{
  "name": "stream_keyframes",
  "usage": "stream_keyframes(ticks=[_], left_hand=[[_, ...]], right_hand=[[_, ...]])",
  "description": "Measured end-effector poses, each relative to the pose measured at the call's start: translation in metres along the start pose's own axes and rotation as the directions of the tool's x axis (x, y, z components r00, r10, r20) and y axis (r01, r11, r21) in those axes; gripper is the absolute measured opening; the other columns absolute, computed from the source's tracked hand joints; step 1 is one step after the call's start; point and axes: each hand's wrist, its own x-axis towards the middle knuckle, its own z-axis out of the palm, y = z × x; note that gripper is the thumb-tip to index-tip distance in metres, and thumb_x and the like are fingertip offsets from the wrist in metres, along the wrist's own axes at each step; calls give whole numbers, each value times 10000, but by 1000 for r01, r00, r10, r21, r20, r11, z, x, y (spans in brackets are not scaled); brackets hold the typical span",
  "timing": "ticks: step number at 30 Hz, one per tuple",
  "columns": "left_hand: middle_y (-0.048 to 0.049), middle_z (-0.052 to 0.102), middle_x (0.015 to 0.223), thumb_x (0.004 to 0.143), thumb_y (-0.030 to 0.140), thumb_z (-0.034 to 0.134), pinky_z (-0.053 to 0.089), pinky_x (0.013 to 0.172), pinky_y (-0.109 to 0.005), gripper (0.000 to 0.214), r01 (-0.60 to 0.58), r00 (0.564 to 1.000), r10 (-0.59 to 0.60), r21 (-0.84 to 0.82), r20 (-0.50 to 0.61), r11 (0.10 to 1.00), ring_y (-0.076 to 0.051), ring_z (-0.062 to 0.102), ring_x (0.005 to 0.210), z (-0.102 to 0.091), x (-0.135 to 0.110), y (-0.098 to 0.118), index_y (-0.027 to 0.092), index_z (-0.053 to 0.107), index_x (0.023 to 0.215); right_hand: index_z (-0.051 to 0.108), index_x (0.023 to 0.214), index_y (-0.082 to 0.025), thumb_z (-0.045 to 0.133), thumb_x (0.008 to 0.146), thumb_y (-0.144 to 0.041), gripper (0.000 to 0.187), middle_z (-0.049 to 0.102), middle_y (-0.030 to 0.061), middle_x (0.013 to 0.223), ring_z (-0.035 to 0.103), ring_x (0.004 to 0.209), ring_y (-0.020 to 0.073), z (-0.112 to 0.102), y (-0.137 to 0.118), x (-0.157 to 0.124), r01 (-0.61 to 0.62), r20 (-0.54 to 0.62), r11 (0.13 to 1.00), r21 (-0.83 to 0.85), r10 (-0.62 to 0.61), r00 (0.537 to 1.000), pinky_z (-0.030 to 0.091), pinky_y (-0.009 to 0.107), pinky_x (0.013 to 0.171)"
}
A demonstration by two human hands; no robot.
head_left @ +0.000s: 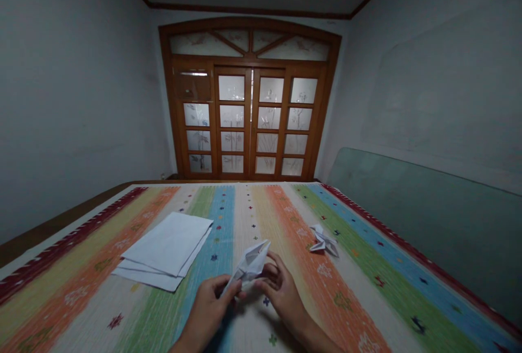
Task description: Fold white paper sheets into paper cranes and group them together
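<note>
Between my hands, just above the striped cloth, is a piece of folded white paper (250, 261) with pointed ends and several creases. My left hand (212, 301) pinches its lower left end between thumb and fingers. On the other side my right hand (281, 290) has its fingers curled against the paper's right edge, with the thumb near its underside. Part of the paper is hidden behind the fingers. Off to the right, a finished-looking folded paper figure (323, 241) with pointed flaps lies on the cloth.
A small stack of white paper sheets (167, 247) lies left of my hands. The striped tablecloth (155, 320) covers the table. A pale green panel (416, 211) stands along the right side, and wooden glass-paned doors (250, 124) are beyond the far edge.
</note>
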Motion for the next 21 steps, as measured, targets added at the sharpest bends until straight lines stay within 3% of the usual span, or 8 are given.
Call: stream_keyframes(ticks=[4,9,13,16,21], left_hand=[[-61,724,649,775,705,641,418,559,-255,611,44,995,-35,-85,94,995,-197,596,583,7,-2,-4,116,805,764],[-63,765,770,835,591,665,495,683,-279,463,-52,994,53,-7,97,999,-259,678,788,10,-8,-5,152,811,813],[-65,761,815,866,594,619,518,645,-280,463,-52,999,51,-48,-14,998,-242,675,744,9,-8,-8,163,784,896],[-71,757,810,797,606,686,524,609,-285,472,-17,997,8,-115,-76,993,-243,678,714,8,-3,-13,162,762,936],[-75,762,806,772,575,722,540,596,-293,426,7,1000,-11,-201,-22,980,-244,697,701,9,1,-15,166,737,888]], right_hand=[[687,1030,-184,847,725,-463,443,781,86,913,746,876,263,5,-1,-4,-57,91,998,16,55,994,565,365,835],[719,888,-169,817,753,-514,383,777,76,808,735,776,241,5,-6,-4,-47,115,999,-8,48,992,557,324,748],[728,889,-170,816,761,-499,364,772,75,825,726,772,231,6,-12,-5,-31,141,999,-42,36,989,558,334,787],[727,939,-173,807,767,-501,379,768,77,855,723,772,229,7,-14,-6,-40,159,998,-44,47,986,563,342,790],[718,1018,-169,785,773,-524,437,746,71,811,704,686,223,6,-17,-6,-73,181,994,-79,87,980,563,307,628]])
